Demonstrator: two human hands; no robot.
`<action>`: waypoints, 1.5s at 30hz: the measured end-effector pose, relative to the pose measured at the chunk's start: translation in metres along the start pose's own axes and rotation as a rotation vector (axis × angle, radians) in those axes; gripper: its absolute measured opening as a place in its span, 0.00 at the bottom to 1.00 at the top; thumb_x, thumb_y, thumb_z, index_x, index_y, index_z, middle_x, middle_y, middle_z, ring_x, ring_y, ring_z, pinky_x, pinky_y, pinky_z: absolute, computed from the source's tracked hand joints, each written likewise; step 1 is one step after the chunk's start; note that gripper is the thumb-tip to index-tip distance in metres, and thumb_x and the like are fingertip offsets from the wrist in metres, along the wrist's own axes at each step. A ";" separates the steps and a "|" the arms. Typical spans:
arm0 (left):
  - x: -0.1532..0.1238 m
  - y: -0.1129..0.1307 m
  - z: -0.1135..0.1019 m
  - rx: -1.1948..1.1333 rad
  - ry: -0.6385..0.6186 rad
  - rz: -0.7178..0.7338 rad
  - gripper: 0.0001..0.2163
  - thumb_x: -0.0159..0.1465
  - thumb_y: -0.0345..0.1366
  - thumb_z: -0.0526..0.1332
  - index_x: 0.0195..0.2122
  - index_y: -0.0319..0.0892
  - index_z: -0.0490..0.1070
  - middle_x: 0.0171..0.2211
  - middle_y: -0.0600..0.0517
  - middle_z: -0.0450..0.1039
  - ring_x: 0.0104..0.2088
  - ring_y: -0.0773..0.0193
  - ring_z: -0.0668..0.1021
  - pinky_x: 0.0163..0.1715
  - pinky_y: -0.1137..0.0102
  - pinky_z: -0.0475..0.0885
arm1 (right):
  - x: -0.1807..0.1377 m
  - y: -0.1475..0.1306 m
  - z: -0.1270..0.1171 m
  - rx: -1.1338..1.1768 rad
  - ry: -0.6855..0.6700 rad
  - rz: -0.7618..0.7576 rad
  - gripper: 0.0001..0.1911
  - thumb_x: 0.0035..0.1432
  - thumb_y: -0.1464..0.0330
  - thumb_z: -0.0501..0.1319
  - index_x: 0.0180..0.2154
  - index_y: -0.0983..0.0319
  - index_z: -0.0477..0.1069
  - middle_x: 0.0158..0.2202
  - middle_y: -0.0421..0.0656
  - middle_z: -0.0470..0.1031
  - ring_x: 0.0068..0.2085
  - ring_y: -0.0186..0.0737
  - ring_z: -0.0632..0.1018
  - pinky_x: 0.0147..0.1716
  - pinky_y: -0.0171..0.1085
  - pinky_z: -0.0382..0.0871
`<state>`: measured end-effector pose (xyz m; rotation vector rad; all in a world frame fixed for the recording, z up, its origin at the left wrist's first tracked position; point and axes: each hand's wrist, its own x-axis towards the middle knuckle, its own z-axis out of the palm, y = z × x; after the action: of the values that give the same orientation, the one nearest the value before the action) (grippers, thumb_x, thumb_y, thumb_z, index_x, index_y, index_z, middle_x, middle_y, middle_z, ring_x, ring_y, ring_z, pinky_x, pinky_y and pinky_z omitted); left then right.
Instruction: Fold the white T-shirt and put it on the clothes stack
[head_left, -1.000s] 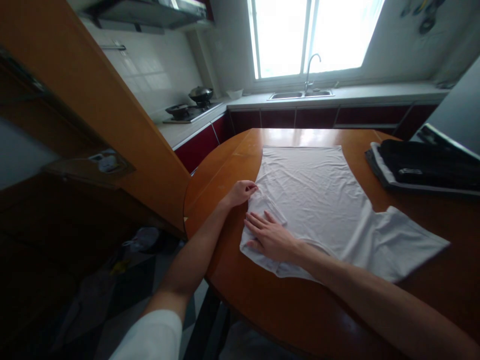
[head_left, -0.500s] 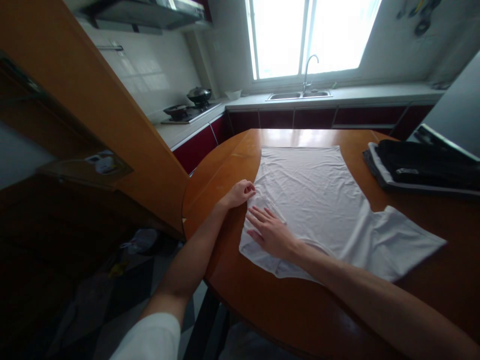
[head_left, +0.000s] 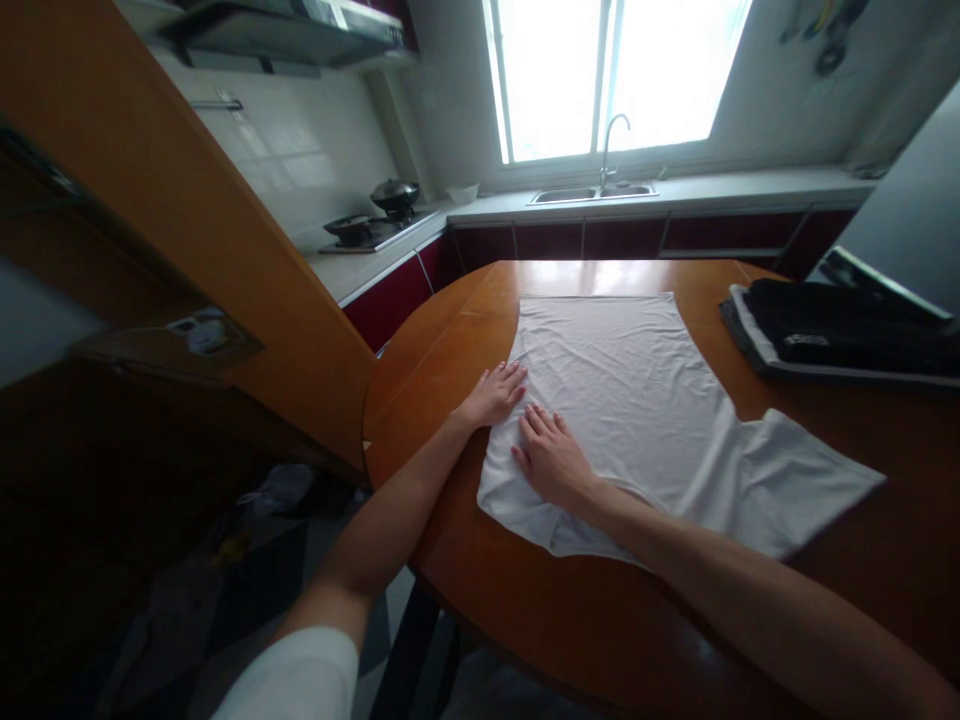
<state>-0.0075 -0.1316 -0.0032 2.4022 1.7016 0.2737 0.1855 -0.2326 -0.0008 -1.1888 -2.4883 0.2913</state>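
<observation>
A white T-shirt (head_left: 622, 380) lies spread on the round wooden table (head_left: 435, 360), its hem toward the window and its neckline toward me. The right sleeve sticks out to the side, while the left side is folded inward. My left hand (head_left: 496, 394) lies flat on the shirt's left edge with fingers stretched out. Just to its right, my right hand (head_left: 553, 452) rests palm down on the folded part near the neckline, fingers extended. Neither hand grips the cloth.
A stack of dark folded clothes (head_left: 840, 325) sits at the table's right side. Beyond the table are a counter with a sink (head_left: 592, 195) and a stove (head_left: 375, 235) with two pans. A wooden door panel (head_left: 247, 280) stands at the left.
My left hand has gone from pinching the shirt's left edge to lying flat on it. My right hand has shifted slightly right and its fingers are closer together.
</observation>
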 end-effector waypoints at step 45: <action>0.000 0.003 -0.005 0.101 -0.092 -0.073 0.28 0.75 0.51 0.40 0.73 0.48 0.50 0.75 0.49 0.41 0.74 0.46 0.46 0.69 0.47 0.45 | -0.016 -0.019 -0.023 0.298 -0.367 -0.763 0.42 0.67 0.50 0.57 0.70 0.71 0.54 0.71 0.58 0.54 0.73 0.49 0.53 0.71 0.55 0.39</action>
<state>-0.0063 -0.1326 0.0024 2.3753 1.7974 0.0673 0.1910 -0.2567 0.0230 -0.0283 -2.8489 0.6692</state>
